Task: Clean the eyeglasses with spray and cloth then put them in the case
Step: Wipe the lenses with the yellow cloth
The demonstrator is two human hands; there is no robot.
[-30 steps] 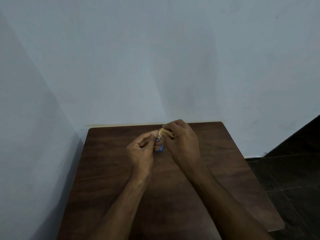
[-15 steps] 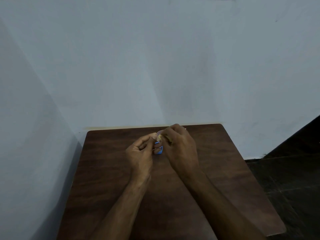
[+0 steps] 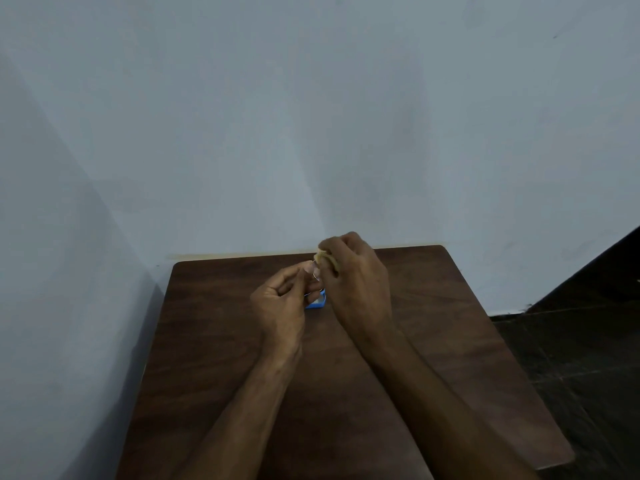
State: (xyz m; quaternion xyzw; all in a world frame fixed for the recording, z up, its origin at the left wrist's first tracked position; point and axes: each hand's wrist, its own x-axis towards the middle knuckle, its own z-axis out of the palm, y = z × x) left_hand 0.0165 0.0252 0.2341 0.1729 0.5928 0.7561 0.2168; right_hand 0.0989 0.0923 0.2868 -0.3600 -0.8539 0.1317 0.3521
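Note:
Both hands are raised over the far middle of a dark wooden table (image 3: 214,358). My left hand (image 3: 280,306) pinches the thin wire-rimmed eyeglasses (image 3: 315,273), of which only a small piece of rim shows between my fingers. My right hand (image 3: 356,285) is closed on a small yellowish cloth (image 3: 323,258) pressed against the glasses. A blue object (image 3: 317,303), perhaps the case, lies on the table under my hands and is mostly hidden. No spray bottle is in view.
The table stands in a corner, with a pale wall (image 3: 311,116) along its far edge and another wall (image 3: 52,306) on the left. A dark tiled floor (image 3: 581,341) lies past the table's right edge.
My right hand with the cloth has shifted slightly up and away along the glasses. My left hand holds almost the same position.

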